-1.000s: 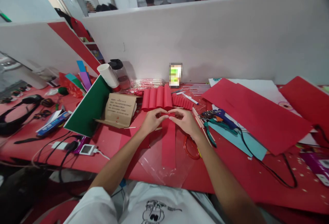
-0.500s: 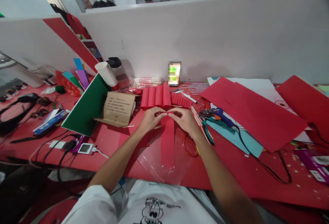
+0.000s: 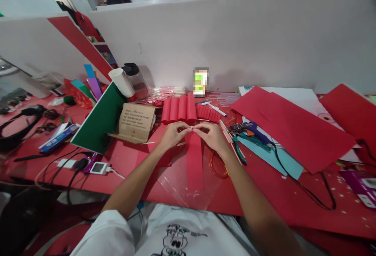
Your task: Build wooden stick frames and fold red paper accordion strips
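Note:
My left hand [image 3: 173,135] and my right hand [image 3: 212,137] meet at the far end of a long red paper strip [image 3: 194,162] that lies on the red table toward me. Both hands pinch that end, fingertips almost touching, with the folded part hidden between them. Just beyond the hands stand pleated red paper pieces [image 3: 179,109]. Red-handled scissors [image 3: 217,166] lie under my right wrist.
A green board [image 3: 100,119] and a brown cardboard box [image 3: 136,122] lie left of the hands, with a white cup [image 3: 122,82] and a dark bottle behind. A blue glue gun [image 3: 252,129] with its cable and large red sheets [image 3: 293,130] lie right. Cables and a charger [image 3: 98,167] sit front left.
The hands stay at the strip's far end, and their fingertips have drawn closer together. The view has shifted slightly.

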The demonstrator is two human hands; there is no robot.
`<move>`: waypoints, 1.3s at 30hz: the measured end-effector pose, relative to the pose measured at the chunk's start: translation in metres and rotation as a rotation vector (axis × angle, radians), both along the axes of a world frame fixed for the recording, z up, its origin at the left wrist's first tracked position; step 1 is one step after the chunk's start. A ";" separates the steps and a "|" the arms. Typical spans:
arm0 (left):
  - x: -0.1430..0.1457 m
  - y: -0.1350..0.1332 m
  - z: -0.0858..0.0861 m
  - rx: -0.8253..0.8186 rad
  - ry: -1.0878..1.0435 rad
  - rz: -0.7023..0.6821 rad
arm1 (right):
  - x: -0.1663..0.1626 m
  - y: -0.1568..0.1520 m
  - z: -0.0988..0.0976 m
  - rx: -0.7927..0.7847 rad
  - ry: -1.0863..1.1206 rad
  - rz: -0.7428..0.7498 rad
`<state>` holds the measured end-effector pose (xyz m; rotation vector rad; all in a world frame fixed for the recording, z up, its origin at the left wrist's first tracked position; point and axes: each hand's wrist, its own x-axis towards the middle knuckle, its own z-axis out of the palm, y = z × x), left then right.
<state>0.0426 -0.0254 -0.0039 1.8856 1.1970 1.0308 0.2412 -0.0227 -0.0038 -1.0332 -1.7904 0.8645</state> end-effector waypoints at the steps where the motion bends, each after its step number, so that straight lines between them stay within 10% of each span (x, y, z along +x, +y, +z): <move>1: 0.000 0.000 0.000 -0.001 0.001 -0.003 | 0.000 0.000 0.000 -0.004 0.003 0.003; 39: -0.003 0.004 0.002 -0.177 -0.109 -0.041 | 0.004 0.004 -0.001 -0.025 -0.049 0.021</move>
